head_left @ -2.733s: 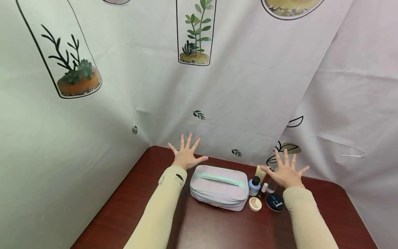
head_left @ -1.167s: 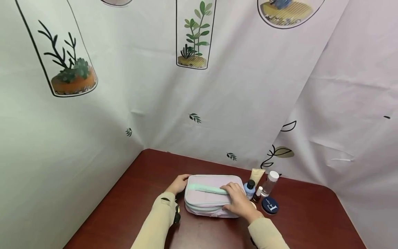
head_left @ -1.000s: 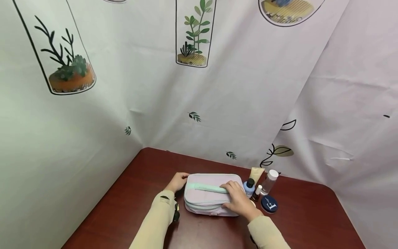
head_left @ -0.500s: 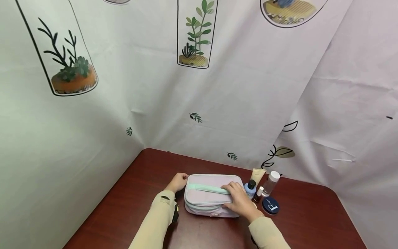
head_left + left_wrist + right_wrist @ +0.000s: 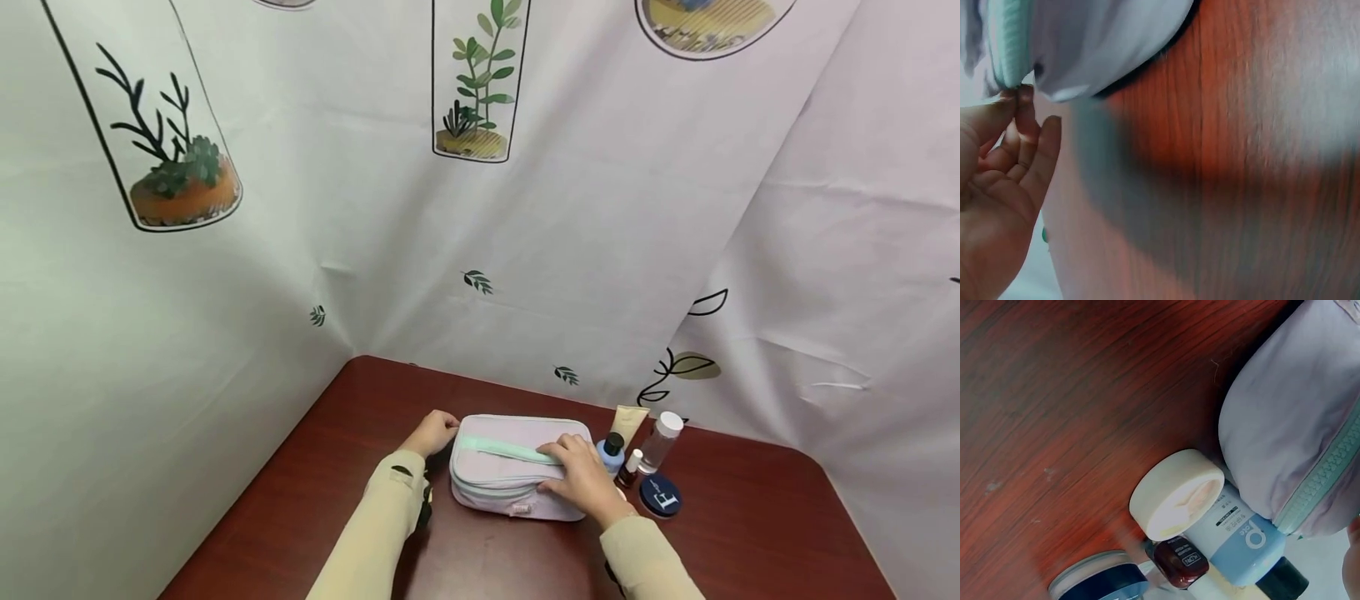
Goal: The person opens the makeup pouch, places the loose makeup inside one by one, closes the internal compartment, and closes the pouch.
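A lavender cosmetic bag (image 5: 498, 473) with a mint handle and zipper lies on the dark red wooden table. At its back left corner my left hand (image 5: 435, 432) pinches with thumb and fingertips. The left wrist view shows this left hand (image 5: 1004, 187) at the end of the mint zipper (image 5: 1007, 44); the zipper pull itself is mostly hidden by the fingertips. My right hand (image 5: 587, 479) grips the bag's right part, fingers on top by the handle and thumb at the front side. Only a sliver of that hand (image 5: 1352, 565) enters the right wrist view.
Right of the bag stand a blue bottle (image 5: 611, 458), a cream tube (image 5: 629, 422), a small dark bottle with white cap (image 5: 628, 469), a clear bottle (image 5: 660, 446) and a navy round case (image 5: 661, 497). A round concealer pot (image 5: 1175, 494) sits close beside the bag.
Both hands, spread in the air at first, have come down onto the bag, left at its corner, right on its top. In the last second they have hardly moved.
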`<state>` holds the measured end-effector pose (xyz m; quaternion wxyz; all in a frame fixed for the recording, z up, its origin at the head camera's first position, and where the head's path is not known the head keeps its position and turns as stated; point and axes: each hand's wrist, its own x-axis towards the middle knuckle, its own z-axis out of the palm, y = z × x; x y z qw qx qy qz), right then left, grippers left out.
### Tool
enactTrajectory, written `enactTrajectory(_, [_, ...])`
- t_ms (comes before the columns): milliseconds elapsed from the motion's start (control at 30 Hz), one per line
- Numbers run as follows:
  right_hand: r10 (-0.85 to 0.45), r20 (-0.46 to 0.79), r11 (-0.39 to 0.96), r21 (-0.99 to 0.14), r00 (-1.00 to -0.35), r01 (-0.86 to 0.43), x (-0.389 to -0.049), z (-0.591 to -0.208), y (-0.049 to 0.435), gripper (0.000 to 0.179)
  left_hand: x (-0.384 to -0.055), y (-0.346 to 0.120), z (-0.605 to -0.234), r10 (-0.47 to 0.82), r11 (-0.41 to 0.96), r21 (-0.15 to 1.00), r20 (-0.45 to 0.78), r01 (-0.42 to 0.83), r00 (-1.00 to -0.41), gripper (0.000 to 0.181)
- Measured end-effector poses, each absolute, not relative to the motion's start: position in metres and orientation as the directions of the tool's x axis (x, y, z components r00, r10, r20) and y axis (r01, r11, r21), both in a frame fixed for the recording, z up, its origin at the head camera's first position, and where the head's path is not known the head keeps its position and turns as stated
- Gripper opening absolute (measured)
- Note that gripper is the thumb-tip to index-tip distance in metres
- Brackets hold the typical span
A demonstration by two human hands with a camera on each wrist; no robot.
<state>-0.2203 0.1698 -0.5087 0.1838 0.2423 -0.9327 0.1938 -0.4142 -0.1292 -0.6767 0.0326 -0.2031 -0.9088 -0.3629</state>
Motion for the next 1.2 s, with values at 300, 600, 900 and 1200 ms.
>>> enactTrajectory(300, [-0.323,0.412,0.839,-0.292,-0.852,-0.460,-0.222,-0.506,0.162,0.041,-0.332,-0.122,-0.555,0.295,0.697,0.670,0.058,0.256,-0.954,0.017])
enactTrajectory(600, [-0.252,0.416,0.863,-0.311,-0.874,-0.397,-0.226,-0.504,0.156,0.037,-0.298,-0.124,-0.511,0.267,0.703,0.678,0.029,0.216,-0.963,0.012])
enactTrajectory(900, [-0.216,0.408,0.884,-0.303,-0.887,-0.355,-0.227,-0.501,0.153,0.035,-0.295,-0.133,-0.510,0.284,0.664,0.724,-0.010,0.190,-0.959,0.013])
enactTrajectory(1200, [-0.215,0.396,0.903,-0.268,-0.893,-0.336,-0.228,-0.499,0.149,0.031,-0.293,-0.139,-0.504,0.285,0.657,0.731,-0.011,0.187,-0.958,0.012])
